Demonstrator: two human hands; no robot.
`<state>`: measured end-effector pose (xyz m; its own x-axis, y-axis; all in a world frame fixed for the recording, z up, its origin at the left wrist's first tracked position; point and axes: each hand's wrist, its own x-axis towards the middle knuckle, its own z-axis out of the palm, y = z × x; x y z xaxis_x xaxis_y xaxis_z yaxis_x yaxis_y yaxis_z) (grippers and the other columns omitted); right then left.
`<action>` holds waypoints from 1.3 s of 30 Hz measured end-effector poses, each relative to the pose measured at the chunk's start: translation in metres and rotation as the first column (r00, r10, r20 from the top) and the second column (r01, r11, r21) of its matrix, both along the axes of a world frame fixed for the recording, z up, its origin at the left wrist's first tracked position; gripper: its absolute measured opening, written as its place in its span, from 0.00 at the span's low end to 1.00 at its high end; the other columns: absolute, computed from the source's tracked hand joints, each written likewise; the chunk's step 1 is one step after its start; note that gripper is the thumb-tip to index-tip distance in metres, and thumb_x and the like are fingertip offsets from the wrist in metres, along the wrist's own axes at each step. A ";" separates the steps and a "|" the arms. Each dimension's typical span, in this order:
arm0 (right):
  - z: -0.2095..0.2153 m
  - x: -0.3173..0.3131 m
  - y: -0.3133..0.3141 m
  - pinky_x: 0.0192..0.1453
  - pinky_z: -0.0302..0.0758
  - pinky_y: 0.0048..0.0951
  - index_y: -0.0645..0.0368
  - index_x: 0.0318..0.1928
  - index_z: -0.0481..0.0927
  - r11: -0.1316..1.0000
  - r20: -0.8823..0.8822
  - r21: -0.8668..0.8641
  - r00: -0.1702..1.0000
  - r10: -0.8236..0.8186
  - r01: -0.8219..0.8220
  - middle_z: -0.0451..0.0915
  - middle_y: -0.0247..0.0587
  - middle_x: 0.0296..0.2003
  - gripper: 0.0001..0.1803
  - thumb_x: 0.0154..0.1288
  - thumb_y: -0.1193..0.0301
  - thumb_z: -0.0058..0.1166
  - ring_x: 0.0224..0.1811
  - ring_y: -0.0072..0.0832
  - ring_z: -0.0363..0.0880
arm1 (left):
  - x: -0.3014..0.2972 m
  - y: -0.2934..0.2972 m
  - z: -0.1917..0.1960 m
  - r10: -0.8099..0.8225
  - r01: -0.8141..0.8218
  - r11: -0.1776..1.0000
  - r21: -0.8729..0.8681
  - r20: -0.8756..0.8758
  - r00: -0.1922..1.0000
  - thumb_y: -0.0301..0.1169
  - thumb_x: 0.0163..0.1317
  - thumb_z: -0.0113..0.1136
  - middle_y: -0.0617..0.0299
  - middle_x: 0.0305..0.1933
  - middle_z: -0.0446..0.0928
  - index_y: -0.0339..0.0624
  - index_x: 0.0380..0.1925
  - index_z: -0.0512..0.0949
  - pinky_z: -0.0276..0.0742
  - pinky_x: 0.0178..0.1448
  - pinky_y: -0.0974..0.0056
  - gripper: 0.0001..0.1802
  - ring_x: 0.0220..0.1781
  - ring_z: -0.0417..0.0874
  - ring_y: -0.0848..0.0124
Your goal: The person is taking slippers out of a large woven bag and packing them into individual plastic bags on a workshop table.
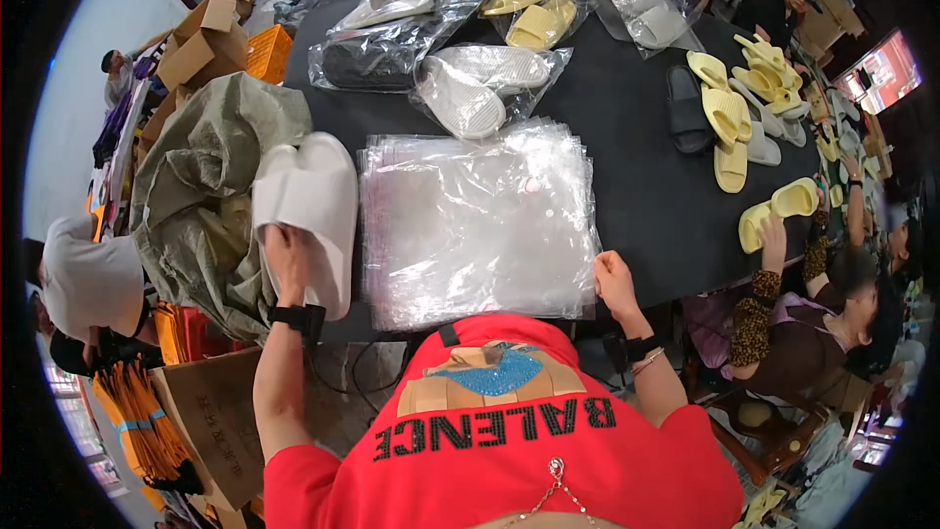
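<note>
Left hand (287,257) is gripping the pair of white slippers (311,208) at left-center table (636,196) edge, right hand (615,281) is pinching the clear bag stack (475,220) corner, risking several slick bags lifting together.

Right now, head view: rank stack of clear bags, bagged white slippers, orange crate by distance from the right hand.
From the right hand:
1. Stack of clear bags, touching it, to its left.
2. Bagged white slippers, beyond the stack, mid-table.
3. Orange crate, far left, off the table.
</note>
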<state>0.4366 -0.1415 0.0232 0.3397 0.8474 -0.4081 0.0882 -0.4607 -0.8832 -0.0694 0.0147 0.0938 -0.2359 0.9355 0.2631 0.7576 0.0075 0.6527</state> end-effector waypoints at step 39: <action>-0.019 -0.026 -0.021 0.42 0.71 0.34 0.63 0.36 0.75 0.958 0.569 0.219 0.822 0.029 -0.186 0.74 0.47 0.35 0.08 0.54 0.76 0.51 0.40 0.42 0.73 | 0.060 -0.002 -0.058 -0.270 0.250 0.963 -0.102 -0.345 0.899 0.23 0.49 0.50 0.48 0.35 0.70 0.35 0.31 0.69 0.67 0.43 0.50 0.07 0.41 0.70 0.48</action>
<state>0.4106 -0.1621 0.0043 0.3413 0.9383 0.0557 0.6341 -0.1861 -0.7505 -0.0098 0.0130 0.0354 0.1163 0.9659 0.2312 0.9179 -0.1935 0.3465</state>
